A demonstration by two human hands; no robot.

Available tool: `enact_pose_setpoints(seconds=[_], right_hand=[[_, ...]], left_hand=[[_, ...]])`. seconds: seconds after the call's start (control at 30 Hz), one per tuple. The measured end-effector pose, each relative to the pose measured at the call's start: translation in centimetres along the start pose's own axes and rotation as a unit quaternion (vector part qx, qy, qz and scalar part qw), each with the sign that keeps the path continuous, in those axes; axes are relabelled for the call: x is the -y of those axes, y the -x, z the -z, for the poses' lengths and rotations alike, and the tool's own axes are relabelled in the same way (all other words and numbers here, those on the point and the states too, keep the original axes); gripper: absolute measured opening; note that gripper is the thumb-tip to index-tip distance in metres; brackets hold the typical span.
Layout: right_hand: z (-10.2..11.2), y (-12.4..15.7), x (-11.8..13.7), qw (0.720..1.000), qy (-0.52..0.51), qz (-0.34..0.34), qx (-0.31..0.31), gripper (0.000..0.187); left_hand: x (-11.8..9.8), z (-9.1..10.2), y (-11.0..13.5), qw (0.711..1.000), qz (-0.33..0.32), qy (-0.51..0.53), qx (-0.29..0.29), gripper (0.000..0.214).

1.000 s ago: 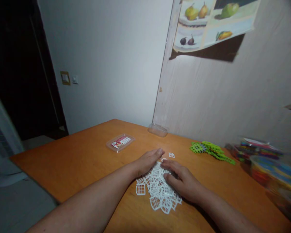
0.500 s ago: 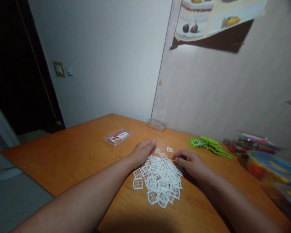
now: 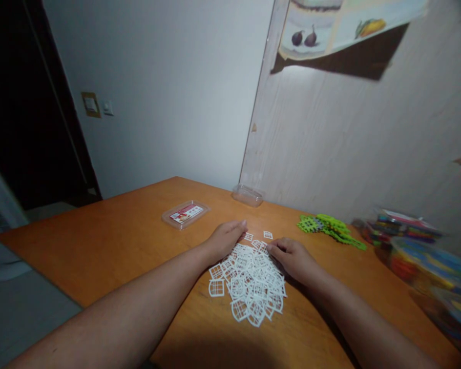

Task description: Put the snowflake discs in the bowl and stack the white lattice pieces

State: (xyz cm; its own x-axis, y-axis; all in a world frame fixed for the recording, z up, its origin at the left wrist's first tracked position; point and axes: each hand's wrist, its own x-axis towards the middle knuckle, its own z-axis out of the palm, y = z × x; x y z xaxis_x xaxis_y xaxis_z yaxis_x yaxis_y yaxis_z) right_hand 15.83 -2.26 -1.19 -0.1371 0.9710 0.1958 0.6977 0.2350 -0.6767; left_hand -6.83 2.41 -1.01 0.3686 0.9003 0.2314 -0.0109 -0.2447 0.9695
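Note:
A heap of small white plastic window-shaped grid pieces (image 3: pixel 253 287) lies on the orange-brown table (image 3: pixel 119 256) before me. My left hand (image 3: pixel 227 240) rests on its edge at the heap's far left side, fingers stretched forward and thumb up, holding nothing that I can see. On the far right side, my right hand (image 3: pixel 294 259) has curled fingers, with thumb and index fingertip together against the pieces. Whether a piece is between them cannot be made out. A loose white piece (image 3: pixel 268 234) lies just beyond the heap, between my hands.
A clear plastic lid (image 3: pixel 185 214) with a red-and-white label lies far left. Behind it, near the wall, stands a clear plastic tray (image 3: pixel 248 196). Green interlocking pieces (image 3: pixel 330 228) lie to the right. Several blurred containers (image 3: pixel 430 261) line the right edge.
My right hand has moved left, bringing its fingertips from beside the heap onto the pieces at its far edge. My left hand stays in place. The view has shifted slightly.

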Motion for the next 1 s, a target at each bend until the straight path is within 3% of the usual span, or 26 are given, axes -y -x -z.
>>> enact_pose_setpoints(seconds=[0.13,0.3,0.5,0.8,1.0], right_hand=[[0.7,-0.2,-1.6,0.987,-0.112,-0.100,-0.051,0.038],[2.6,-0.5,-3.6,0.985,0.007,-0.158,-0.073,0.036],[3.6,-0.3,-2.2,0.964,0.204,-0.159,-0.069,0.038],[3.7,-0.5,-2.3,0.964,0.236,-0.109,-0.055,0.031],[3.3,-0.7,-1.6,0.967,0.210,-0.107,-0.092,0.025]], left_hand=[[0.0,0.1,0.0,1.000,0.004,-0.002,-0.009,0.054],[0.0,0.1,0.0,1.000,0.001,0.001,-0.008,0.053],[0.1,0.0,-0.1,1.000,0.003,0.022,-0.009,0.054],[0.3,0.0,-0.4,0.999,0.005,0.039,-0.014,0.056],[0.4,0.1,-0.5,0.999,0.002,0.035,-0.014,0.055]])
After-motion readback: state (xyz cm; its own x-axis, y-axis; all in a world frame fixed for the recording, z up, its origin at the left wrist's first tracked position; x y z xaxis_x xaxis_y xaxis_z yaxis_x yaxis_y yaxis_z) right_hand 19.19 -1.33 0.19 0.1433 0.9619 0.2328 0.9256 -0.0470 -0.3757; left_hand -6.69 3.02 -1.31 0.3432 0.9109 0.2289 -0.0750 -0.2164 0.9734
